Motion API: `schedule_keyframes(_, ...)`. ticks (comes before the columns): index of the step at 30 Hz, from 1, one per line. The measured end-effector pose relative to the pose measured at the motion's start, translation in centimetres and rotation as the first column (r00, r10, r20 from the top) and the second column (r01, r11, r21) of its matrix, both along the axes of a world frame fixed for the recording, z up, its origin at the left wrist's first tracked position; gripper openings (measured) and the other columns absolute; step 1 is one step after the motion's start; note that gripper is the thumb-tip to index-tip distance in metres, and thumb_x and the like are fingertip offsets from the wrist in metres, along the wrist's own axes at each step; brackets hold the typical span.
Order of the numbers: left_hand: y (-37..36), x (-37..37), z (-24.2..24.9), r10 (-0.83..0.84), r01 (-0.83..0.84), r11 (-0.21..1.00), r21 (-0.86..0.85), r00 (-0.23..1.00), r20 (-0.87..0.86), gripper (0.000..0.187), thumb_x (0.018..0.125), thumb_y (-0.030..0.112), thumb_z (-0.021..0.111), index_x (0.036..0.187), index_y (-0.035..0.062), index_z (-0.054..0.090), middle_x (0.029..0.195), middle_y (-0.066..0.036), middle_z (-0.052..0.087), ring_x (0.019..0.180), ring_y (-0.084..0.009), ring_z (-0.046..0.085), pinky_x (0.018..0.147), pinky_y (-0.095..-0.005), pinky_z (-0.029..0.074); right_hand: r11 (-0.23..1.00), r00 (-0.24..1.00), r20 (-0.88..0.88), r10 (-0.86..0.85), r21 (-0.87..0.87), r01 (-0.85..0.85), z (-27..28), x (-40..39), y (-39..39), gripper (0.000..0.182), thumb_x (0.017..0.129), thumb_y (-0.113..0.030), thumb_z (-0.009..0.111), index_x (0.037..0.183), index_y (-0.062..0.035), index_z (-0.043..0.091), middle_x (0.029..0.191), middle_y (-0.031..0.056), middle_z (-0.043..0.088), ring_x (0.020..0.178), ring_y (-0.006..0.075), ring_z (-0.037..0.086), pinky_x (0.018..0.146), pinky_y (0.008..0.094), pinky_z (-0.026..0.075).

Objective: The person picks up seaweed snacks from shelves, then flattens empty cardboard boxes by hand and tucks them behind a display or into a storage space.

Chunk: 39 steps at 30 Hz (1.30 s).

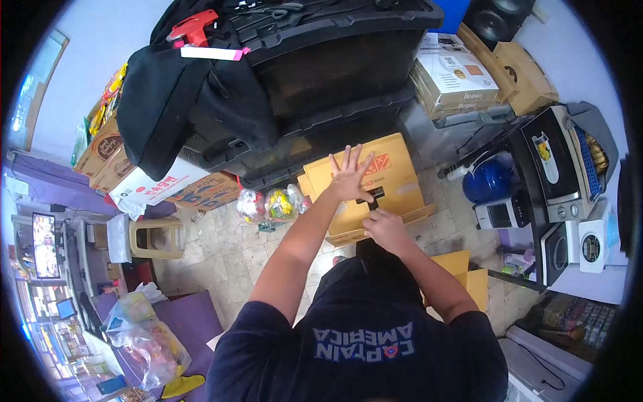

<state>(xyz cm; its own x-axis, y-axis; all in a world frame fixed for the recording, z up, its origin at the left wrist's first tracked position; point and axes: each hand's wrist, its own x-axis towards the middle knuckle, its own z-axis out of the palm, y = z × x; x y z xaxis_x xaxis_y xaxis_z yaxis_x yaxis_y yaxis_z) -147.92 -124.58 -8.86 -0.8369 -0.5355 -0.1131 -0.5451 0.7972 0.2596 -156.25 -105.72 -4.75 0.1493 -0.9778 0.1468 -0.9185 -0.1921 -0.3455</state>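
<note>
A yellow-brown cardboard box (400, 175) with red printed marks stands on the floor in front of me. My left hand (349, 177) lies on its top with the fingers spread. A short black strip of tape (377, 193) sits on the box beside my left thumb. At the lower end of that strip, my right hand (387, 231) is closed, its fingertips pinching where the tape meets them. The palm side of the right hand is hidden.
Large black storage bins (328, 74) stand beyond the box, with a black jacket (194, 100) draped over them and a red tape dispenser (194, 28) on top. Plastic-wrapped items (280, 204) lie left of the box. Another open carton (455, 264) is at right, near a blue helmet (491, 181).
</note>
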Motion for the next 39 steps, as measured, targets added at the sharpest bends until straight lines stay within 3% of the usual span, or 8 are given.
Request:
schedule_keyframes(8,-1.2,2.0,-6.3,0.158,-0.186,0.934,-0.307,0.981,-0.115,0.097,0.073,0.033,0.075,0.151,0.0164,0.021,0.157,-0.015,0.013,0.144,-0.0395,0.014,0.102,-0.0791,0.012,0.981,0.998,0.025,0.061,0.185,-0.064,0.4,-1.3,-1.0,0.014,0.071,-0.017,0.072,0.082,-0.0100,0.067,0.087,0.0076,0.063,0.091,0.0269,0.063,0.076,0.0394,0.053)
schedule_keyframes(13,-0.7,4.7,-5.2,-0.014,-0.046,0.992,-0.118,0.884,-0.467,0.047,0.077,0.008,0.061,0.123,0.0046,0.056,0.127,-0.018,0.052,0.116,-0.0345,0.052,0.095,-0.0420,0.045,0.968,0.987,0.019,0.161,0.192,-0.161,-0.1,-4.2,-3.9,0.020,0.067,-0.018,0.075,0.077,-0.0078,0.062,0.084,0.0081,0.062,0.086,0.0310,0.064,0.073,0.0437,0.051)
schedule_keyframes(17,0.3,3.1,-7.6,-0.005,0.090,0.902,0.422,0.980,-0.198,0.050,0.080,0.011,0.065,0.127,-0.0003,0.050,0.120,-0.022,0.054,0.102,-0.0413,0.058,0.088,-0.0448,0.049,0.917,0.942,0.039,0.332,0.222,-0.332,1.3,-3.5,-4.3,0.015,0.070,-0.017,0.071,0.076,-0.0070,0.062,0.084,0.0084,0.062,0.087,0.0300,0.064,0.072,0.0434,0.051)
schedule_keyframes(20,1.3,0.7,-6.7,0.437,-0.146,0.334,0.931,0.899,-0.016,0.044,0.084,0.012,0.065,0.123,-0.0025,0.051,0.121,-0.021,0.055,0.100,-0.0379,0.060,0.086,-0.0465,0.050,0.901,0.906,-0.009,0.423,0.113,-0.419,1.4,-2.1,-2.9,0.011,0.072,-0.015,0.067,0.075,-0.0063,0.062,0.082,0.0092,0.063,0.084,0.0302,0.065,0.070,0.0430,0.052)
schedule_keyframes(22,2.5,-0.3,-5.0,0.793,0.093,-0.417,0.904,0.523,0.312,0.040,0.086,0.013,0.065,0.121,-0.0018,0.052,0.123,-0.020,0.054,0.103,-0.0351,0.061,0.087,-0.0479,0.050,0.913,0.916,-0.055,0.397,0.126,-0.388,2.0,-1.2,-2.0,0.008,0.073,-0.013,0.065,0.075,-0.0058,0.062,0.081,0.0099,0.063,0.082,0.0304,0.065,0.068,0.0426,0.053)
schedule_keyframes(26,3.9,-2.9,-2.8,0.936,0.109,-0.327,0.939,0.178,0.305,0.027,0.086,0.014,0.063,0.110,0.0034,0.058,0.103,-0.016,0.054,0.074,-0.0184,0.055,0.065,-0.0212,0.047,0.892,0.891,-0.093,0.444,0.146,-0.428,2.5,0.6,-0.1,0.008,0.074,-0.013,0.063,0.079,-0.0068,0.067,0.084,0.0114,0.065,0.083,0.0292,0.067,0.070,0.0417,0.055)
schedule_keyframes(30,4.2,-5.0,-4.8,0.936,0.412,-0.265,0.871,-0.105,0.335,0.005,0.085,0.011,0.059,0.089,0.0086,0.061,0.071,-0.003,0.052,0.051,-0.0120,0.042,0.044,-0.0239,0.035,0.908,0.910,0.014,0.414,0.069,-0.413,0.9,2.3,1.4,0.017,0.076,-0.010,0.061,0.089,-0.0047,0.069,0.090,0.0140,0.066,0.086,0.0308,0.068,0.073,0.0406,0.055)
schedule_keyframes(39,6.1,0.0,-1.0,0.906,0.406,-0.419,0.812,0.122,0.406,0.015,0.089,0.010,0.055,0.102,0.0019,0.058,0.081,-0.012,0.059,0.063,-0.0187,0.059,0.051,-0.0258,0.050,0.895,0.887,0.296,0.353,0.171,-0.413,6.9,2.4,4.7,0.034,0.081,-0.031,0.069,0.097,-0.0015,0.066,0.097,0.0149,0.063,0.100,0.0331,0.061,0.088,0.0441,0.049)
